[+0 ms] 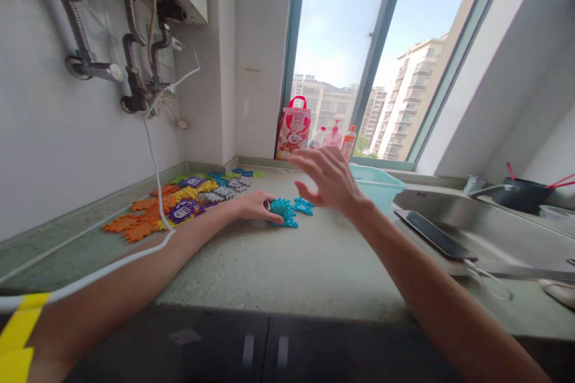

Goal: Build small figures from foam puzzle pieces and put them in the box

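Note:
My left hand (257,206) rests on the counter with thumb and fingers closed around the left side of a small stack of blue puzzle-edged plastic pieces (283,212). Just right of the stack lies a flat blue piece (304,206) with a notched edge. Above and to the right of it, my right hand (330,176) is raised, fingers stretched out and thumb apart, holding nothing. Left of my left hand spreads a group of similar pieces sorted by colour: orange pieces (135,226), purple pieces (182,210), yellow pieces (188,192), and grey, green and blue ones behind.
A white cable (157,173) crosses the coloured pieces and my left forearm. Behind my right hand is a light-green plastic basin (380,182). A phone (433,233) lies by the steel sink (507,239). Bottles (348,142) and a pink bag (294,128) stand at the window.

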A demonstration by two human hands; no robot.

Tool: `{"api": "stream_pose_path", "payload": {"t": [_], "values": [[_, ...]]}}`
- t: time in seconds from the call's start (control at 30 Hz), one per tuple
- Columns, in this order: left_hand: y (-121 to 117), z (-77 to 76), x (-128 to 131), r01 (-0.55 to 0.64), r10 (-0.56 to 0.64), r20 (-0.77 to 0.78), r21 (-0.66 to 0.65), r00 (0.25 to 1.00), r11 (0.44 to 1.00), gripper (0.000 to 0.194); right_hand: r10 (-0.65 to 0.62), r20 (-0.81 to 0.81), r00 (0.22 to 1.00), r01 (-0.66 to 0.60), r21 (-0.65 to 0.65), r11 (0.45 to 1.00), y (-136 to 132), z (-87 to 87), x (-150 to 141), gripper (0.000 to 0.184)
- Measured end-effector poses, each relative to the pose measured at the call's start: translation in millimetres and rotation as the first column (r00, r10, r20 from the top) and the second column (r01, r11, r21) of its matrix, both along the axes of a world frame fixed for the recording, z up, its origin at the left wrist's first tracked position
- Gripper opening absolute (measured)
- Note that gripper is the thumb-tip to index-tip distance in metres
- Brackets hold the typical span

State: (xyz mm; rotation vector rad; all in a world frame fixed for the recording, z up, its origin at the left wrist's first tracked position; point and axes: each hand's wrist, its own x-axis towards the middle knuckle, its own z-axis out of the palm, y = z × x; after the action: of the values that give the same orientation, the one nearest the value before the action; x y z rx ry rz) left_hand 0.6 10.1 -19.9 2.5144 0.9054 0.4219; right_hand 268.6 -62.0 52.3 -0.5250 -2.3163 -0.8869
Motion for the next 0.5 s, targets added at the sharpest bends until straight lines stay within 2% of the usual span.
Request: {"api": "stream_pose_path", "payload": {"t": [0.13, 0.2, 0.33, 0.43, 0.5], "values": [[4.1, -2.4, 0.5, 0.012, -0.013, 0.047, 0.017, 0.999, 1.0, 0.053, 0.066, 0.206, 0.976, -0.045, -0.103, 0.994, 4.9, -55.9, -17.1, 0.048], [5.0, -3.1, 1.4, 0.019, -0.021, 0.074, 0.033, 0.997, 0.999, 0.05, 0.042, 0.159, 0.986, -0.012, -0.183, 0.983, 6.4, -69.6, -26.1, 0.047], [2.3, -2.1, 3.5, -0.039, 0.037, 0.023, 0.062, 0.999, 0.997, 0.051, -0.022, 0.02, 1.0, 0.026, -0.286, 0.958, 5.1, -65.2, -32.8, 0.048], [-2.8, 0.2, 5.3, -0.099, 0.102, -0.024, 0.087, 0.994, 0.991, 0.057, -0.076, -0.009, 0.997, 0.068, -0.339, 0.938, 1.8, -56.4, -25.7, 0.05], [-6.5, 1.6, 6.9, -0.14, 0.145, -0.032, 0.128, 0.989, 0.982, 0.06, -0.161, -0.016, 0.987, 0.141, -0.405, 0.903, 0.1, -53.2, -19.4, 0.052]]}}
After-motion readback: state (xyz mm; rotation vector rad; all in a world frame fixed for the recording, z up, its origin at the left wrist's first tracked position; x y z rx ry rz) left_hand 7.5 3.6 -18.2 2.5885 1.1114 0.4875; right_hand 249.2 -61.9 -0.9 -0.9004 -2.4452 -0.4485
